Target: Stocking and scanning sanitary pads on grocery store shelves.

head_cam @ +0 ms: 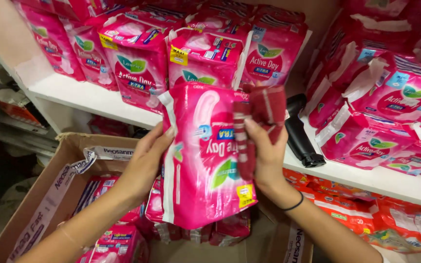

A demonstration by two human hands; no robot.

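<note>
A pink soft pack [198,160] of sanitary pads hangs upside down in front of me, held from both sides. My left hand [147,158] grips its left edge. My right hand [266,151] presses against its right side while also clutching a red striped cloth [259,122]. A black band circles my right wrist. The pack is above an open cardboard box [49,195] that holds more pink packs.
A white shelf [88,95] carries rows of the same pink packs at the back and right. A black handheld device [300,134] lies on the shelf by my right hand. Orange and red packs [366,214] fill the lower shelf at right.
</note>
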